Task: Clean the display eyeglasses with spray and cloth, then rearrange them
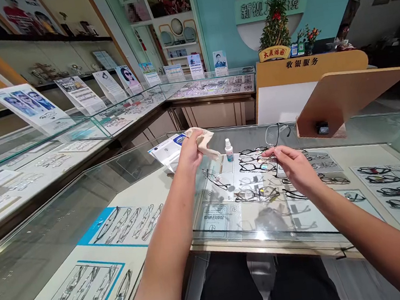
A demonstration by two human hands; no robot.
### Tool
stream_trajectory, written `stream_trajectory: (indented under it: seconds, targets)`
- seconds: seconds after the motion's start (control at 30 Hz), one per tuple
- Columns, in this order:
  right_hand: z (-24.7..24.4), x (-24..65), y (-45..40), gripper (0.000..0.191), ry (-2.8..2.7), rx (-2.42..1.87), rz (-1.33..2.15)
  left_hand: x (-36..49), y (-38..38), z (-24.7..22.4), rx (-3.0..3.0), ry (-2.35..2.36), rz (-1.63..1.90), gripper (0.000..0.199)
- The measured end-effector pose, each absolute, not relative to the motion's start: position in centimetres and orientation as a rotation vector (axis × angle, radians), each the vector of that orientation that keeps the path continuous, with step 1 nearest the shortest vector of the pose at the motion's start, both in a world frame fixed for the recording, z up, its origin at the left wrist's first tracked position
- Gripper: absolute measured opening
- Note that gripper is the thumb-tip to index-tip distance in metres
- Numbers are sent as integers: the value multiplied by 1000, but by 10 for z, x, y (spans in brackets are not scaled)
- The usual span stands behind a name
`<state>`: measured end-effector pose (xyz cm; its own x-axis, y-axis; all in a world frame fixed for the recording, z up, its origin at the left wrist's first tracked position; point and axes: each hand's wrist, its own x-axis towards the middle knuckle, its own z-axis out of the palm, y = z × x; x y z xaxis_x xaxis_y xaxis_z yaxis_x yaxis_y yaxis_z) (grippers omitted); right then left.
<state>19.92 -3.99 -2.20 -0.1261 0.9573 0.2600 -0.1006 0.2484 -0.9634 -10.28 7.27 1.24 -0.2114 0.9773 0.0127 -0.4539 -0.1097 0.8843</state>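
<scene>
My left hand point(191, 152) is closed on a pale beige cloth point(204, 142), which hangs out to its right above the glass counter. In my right hand point(292, 161), the thumb and fingers pinch a pair of thin dark-framed glasses point(278, 134) by a temple, with the lenses raised over the counter's far side. Between the hands stands a small white bottle point(228, 150) with a blue-and-red label. Another pair of glasses point(217, 179) lies on the glass just below the cloth. A white and blue card point(167, 153) stands behind my left hand.
Rows of glasses point(257, 194) fill the glass display counter point(126, 177). At the right a tilted wooden-framed mirror or board point(347, 96) stands on it. Further counters with poster cards line the left and back. A person sits behind the cash desk point(309, 67).
</scene>
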Motion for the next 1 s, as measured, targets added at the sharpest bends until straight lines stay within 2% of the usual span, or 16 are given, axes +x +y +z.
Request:
stream_trajectory:
  seconds: [0.13,0.27,0.47,0.7,0.83,1.0]
  targets:
    - [-21,199,-39,27,-1331,-857,1179,-83,47,20,917,882,1598,34]
    - [-7,200,-41,22,-1288,-767,1236,-57,21,37,1292,812,1590,43]
    - [52,191,-39,17,-1289,-553,1307,-26,2,94,1730,851,1588,48]
    - [117,174,-21,21,-1308,-493,1046,0,-5,133,1856,825,1751,51]
    - [122,170,-16,24,-1345,-535,964,-1,-6,132,1862,877,1764,52]
    - [113,176,-12,22,-1348,-556,909,-8,-4,131,1900,843,1577,49]
